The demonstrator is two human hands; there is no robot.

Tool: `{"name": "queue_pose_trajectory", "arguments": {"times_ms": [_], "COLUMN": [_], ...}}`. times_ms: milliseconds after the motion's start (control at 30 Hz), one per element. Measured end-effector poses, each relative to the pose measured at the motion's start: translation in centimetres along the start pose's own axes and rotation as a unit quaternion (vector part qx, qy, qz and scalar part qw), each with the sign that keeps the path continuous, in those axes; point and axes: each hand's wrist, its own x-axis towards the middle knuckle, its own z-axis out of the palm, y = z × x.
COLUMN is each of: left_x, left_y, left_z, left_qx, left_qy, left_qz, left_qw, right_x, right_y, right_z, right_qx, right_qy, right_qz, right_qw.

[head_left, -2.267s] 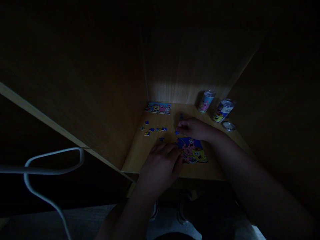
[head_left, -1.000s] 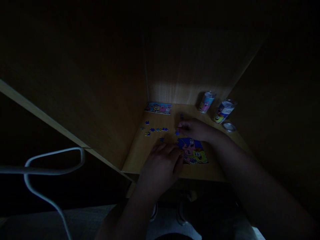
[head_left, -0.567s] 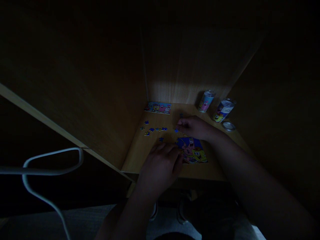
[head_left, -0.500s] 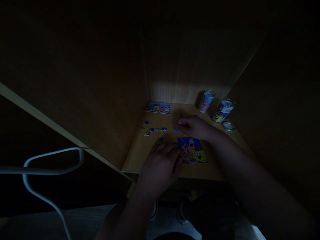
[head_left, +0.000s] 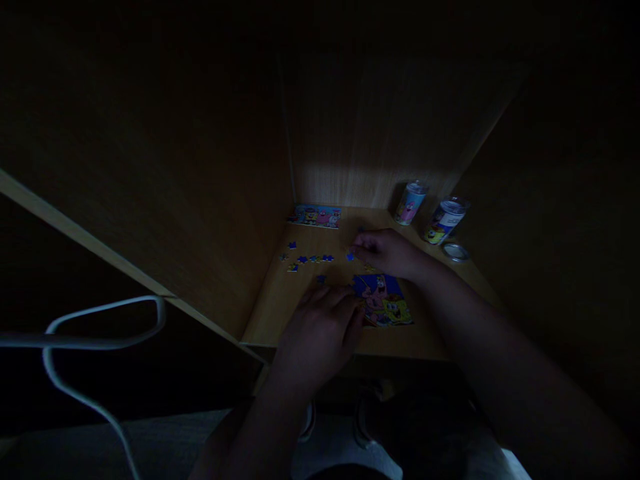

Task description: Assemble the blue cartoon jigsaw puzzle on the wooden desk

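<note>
A partly built cartoon jigsaw [head_left: 385,301] lies near the front of a small wooden desk [head_left: 280,300]. My left hand [head_left: 320,330] rests palm down at the jigsaw's left edge, fingers together and slightly curled on the desk. Beyond the jigsaw, my right hand [head_left: 385,252] pinches a small blue puzzle piece [head_left: 351,255] at its fingertips. Several loose blue pieces [head_left: 310,259] lie scattered to the left of that hand.
A printed cartoon picture card [head_left: 316,216] lies at the back left corner. Two cartoon tins [head_left: 411,202] [head_left: 445,221] stand at the back right, with a round lid [head_left: 455,251] beside them. Dark wooden walls enclose the desk. A white cable [head_left: 90,340] loops at the left.
My right hand has shifted slightly back and to the left with the blue piece at its fingertips. My left hand has stayed beside the jigsaw.
</note>
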Motion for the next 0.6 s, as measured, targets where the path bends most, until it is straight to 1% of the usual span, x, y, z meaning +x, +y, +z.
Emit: {"name": "queue_pose_trajectory", "arguments": {"times_ms": [200, 267, 333, 433, 467, 533, 600], "left_x": [0.0, -0.1, -0.2, -0.3, -0.3, -0.4, -0.3], "left_y": [0.2, 0.0, -0.4, -1.1, -1.2, -1.4, -1.3], "left_z": [-0.1, -0.1, -0.2, -0.2, -0.1, 0.0, 0.1], "left_qx": [-0.004, -0.013, -0.028, -0.054, -0.061, -0.062, -0.045], "left_qy": [0.000, 0.012, 0.052, 0.145, 0.165, 0.180, 0.170], "left_qz": [0.001, 0.002, -0.013, -0.064, -0.076, -0.084, -0.080], "left_qw": [1.000, 1.000, 0.998, 0.986, 0.982, 0.978, 0.981], "right_x": [0.1, 0.0, -0.1, -0.4, -0.5, -0.6, -0.7], "right_y": [-0.5, -0.7, -1.0, -1.4, -1.5, -1.6, -1.7], "right_z": [0.0, -0.1, -0.2, -0.5, -0.6, -0.7, -0.8], "right_qx": [0.057, 0.088, 0.120, 0.150, 0.155, 0.167, 0.180], "right_qy": [-0.009, -0.020, -0.044, -0.120, -0.146, -0.181, -0.200], "right_qz": [0.012, 0.021, 0.028, 0.032, 0.031, 0.025, 0.019], "right_qw": [0.998, 0.996, 0.991, 0.981, 0.977, 0.969, 0.963]}}
